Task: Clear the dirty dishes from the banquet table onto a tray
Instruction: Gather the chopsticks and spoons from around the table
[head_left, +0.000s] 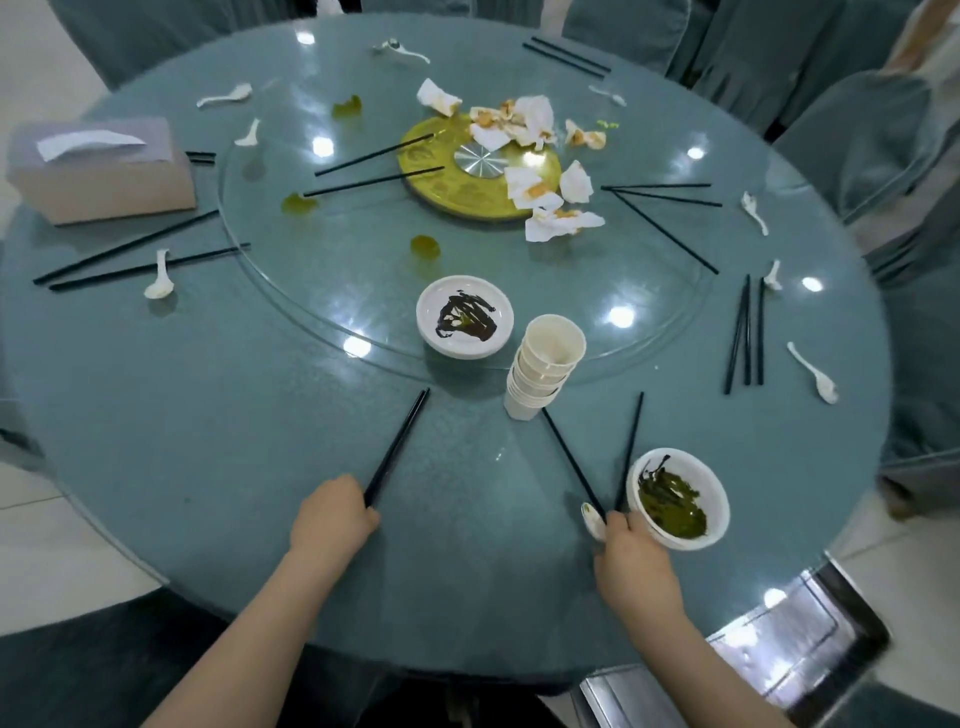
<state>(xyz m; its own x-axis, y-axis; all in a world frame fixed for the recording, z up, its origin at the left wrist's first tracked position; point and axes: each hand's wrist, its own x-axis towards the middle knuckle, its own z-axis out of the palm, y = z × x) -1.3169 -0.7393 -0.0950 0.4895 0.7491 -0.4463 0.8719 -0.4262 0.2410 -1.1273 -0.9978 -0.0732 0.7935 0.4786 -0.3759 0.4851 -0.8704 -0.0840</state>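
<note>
On the round teal counter (208, 415), the left hand (332, 512) grips a chopstick pair (397, 447) while the right hand (631, 551) pinches two chopsticks (571, 462), apparently also a spoon (593, 518), beside the dirty bowl (678, 499), so both bundles should be lifted level toward the steel tray (800, 654).

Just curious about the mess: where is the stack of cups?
The stack of cups stands near the table's front middle, leaning, just right of the sauce-smeared plate.
</note>
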